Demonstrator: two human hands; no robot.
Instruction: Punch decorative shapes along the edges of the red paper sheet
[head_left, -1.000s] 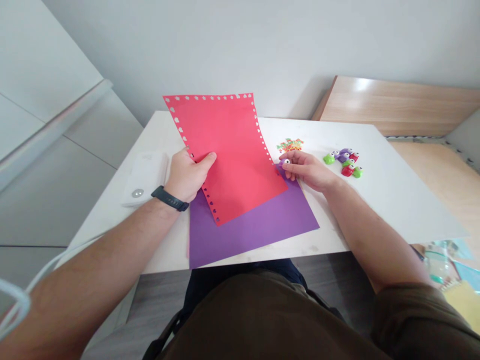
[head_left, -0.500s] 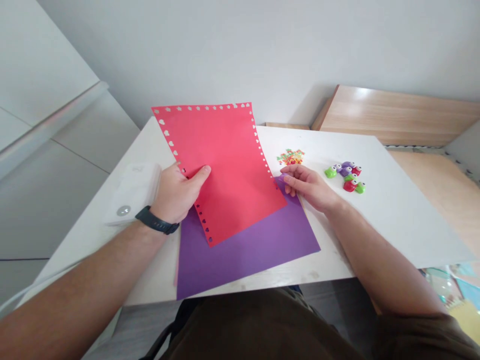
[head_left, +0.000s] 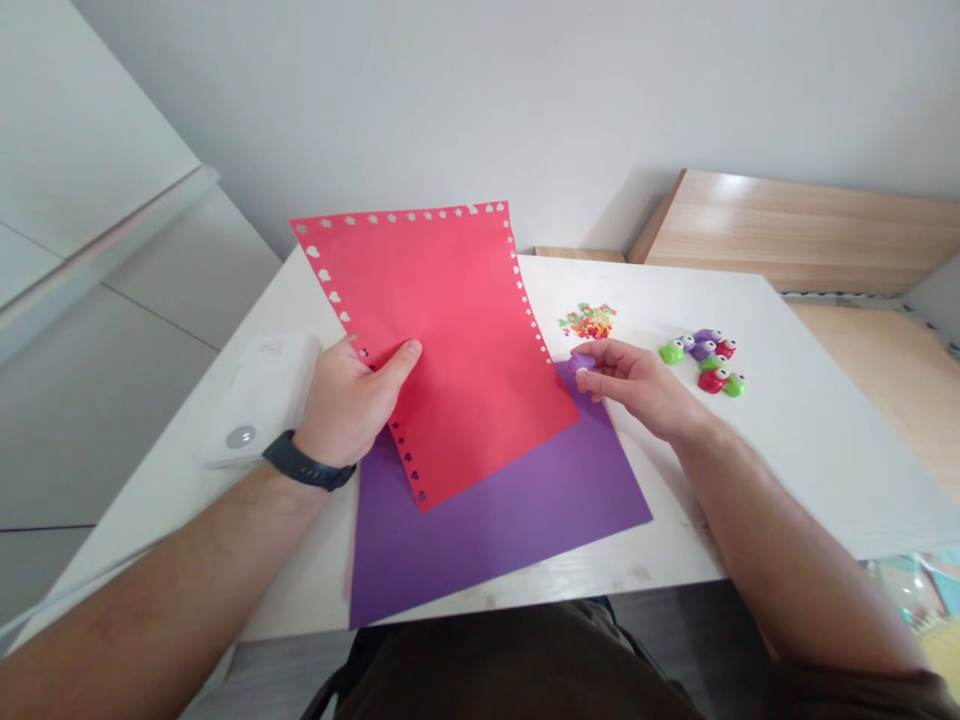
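My left hand (head_left: 360,395) grips a red sheet of paper (head_left: 465,330) by its left edge, thumb on top and fingers hidden beneath. Small punched shapes line the sheet's top, left and part of its right edge. Between the thumb and fingers of my right hand (head_left: 634,385) is a small purple craft punch (head_left: 580,365), close to the red sheet's right edge. Whether the punch touches the paper I cannot tell. Under the raised red sheet, purple paper (head_left: 495,530) lies on the table.
Several frog-shaped punches (head_left: 705,355) in green, purple and red are grouped on the white table (head_left: 795,450). Colourful paper cut-outs (head_left: 590,321) form a little pile behind my right hand. A clear-white box (head_left: 262,400) lies at left. A wooden board (head_left: 795,230) stands at back right.
My right hand has shifted slightly right and turned, so more of the purple punch shows. The red sheet stays in my left hand, and the whole view has shifted a little.
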